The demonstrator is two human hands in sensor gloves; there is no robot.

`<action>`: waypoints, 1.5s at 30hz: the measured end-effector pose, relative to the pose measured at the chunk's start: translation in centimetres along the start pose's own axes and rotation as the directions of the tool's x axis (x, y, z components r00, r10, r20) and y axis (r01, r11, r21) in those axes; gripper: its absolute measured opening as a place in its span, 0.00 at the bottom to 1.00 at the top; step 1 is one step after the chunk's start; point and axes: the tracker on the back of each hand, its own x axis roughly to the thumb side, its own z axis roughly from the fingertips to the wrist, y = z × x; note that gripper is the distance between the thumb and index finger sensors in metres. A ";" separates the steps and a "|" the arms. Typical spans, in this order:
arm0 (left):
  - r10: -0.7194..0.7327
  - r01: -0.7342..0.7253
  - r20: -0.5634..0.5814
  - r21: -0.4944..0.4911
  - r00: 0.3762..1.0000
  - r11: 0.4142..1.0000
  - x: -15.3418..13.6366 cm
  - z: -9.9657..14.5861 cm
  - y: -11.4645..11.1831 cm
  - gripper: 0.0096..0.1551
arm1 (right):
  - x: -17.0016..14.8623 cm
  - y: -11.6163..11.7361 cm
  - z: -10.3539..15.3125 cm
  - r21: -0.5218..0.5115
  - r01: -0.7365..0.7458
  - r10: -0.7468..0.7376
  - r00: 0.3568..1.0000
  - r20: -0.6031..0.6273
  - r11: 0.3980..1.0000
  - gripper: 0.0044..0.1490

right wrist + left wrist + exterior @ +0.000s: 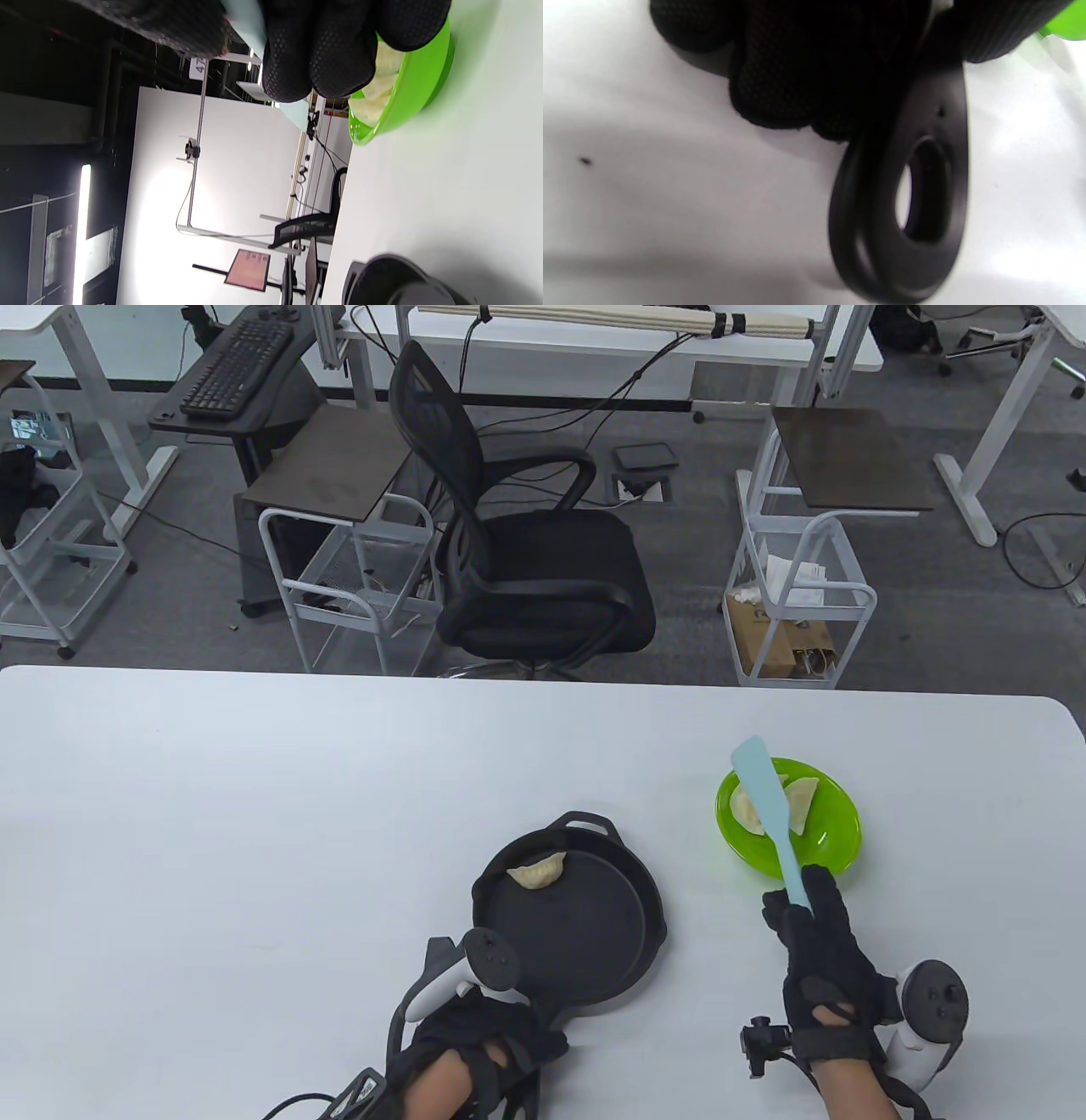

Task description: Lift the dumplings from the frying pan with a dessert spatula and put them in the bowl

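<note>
A black frying pan (585, 929) sits on the white table with one pale dumpling (537, 872) at its far left. My left hand (475, 1039) grips the pan's handle (916, 203) at the near side. To the right stands a green bowl (827, 836) holding two dumplings (749, 810). My right hand (819, 950) holds the handle of a light blue dessert spatula (768, 806), whose blade reaches over the bowl. In the right wrist view the gloved fingers (322, 51) cover the spatula handle, and the bowl (407, 93) shows its dumplings.
A black office chair (526, 560) and white wire carts (797, 602) stand beyond the table's far edge. The white table (254, 857) stretches bare to the left of the pan.
</note>
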 end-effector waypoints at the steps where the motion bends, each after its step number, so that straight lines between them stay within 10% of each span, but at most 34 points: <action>1: 0.000 0.000 0.000 0.000 1.000 1.000 0.0 0.0 0.0 0.36 | 0.0 0.3 0.1 0.022 0.000 0.000 1.000 -0.004 1.000 0.39; 16: 0.000 0.000 0.000 0.000 1.000 1.000 0.0 0.0 0.0 0.36 | -1.9 4.2 1.2 0.236 0.230 -0.170 0.953 -0.250 0.944 0.39; 45: -0.001 0.001 0.001 0.002 1.000 1.000 0.1 0.0 0.0 0.36 | -3.2 7.3 1.8 0.380 0.228 -0.105 0.942 -0.317 0.897 0.40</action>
